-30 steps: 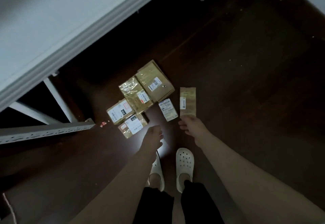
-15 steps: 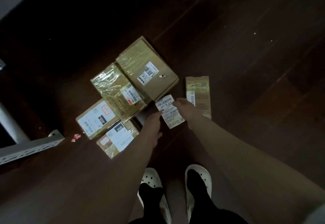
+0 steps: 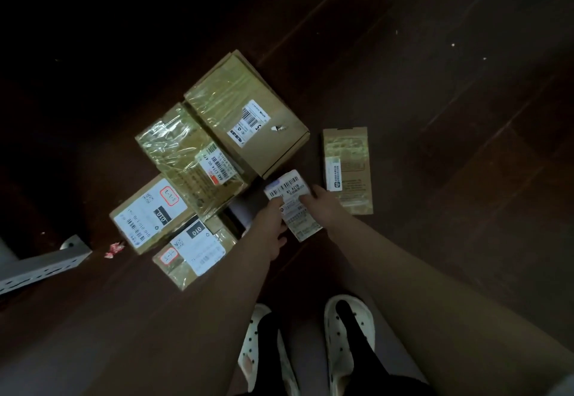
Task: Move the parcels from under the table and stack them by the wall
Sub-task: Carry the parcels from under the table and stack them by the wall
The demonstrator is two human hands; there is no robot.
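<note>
Several brown cardboard parcels lie on the dark wooden floor. A large flat box [image 3: 248,116] is farthest. A box wrapped in shiny tape [image 3: 183,153] touches it. Two smaller boxes with white labels [image 3: 149,212] [image 3: 195,252] lie nearest the table leg. A slim box [image 3: 348,172] lies apart on the right. Between them is a small white-labelled parcel [image 3: 296,212]. My left hand [image 3: 270,231] grips its left edge and my right hand [image 3: 323,206] grips its right side. Whether it has left the floor I cannot tell.
A grey metal table foot [image 3: 40,266] juts in at the lower left, with a red scrap [image 3: 113,249] beside it. My feet in white clogs [image 3: 348,333] stand just behind the parcels. Dark floorboards stretch to the right and beyond.
I have bent down closer to the parcels. My right hand left the slim box, and both hands moved forward onto the small white-labelled parcel.
</note>
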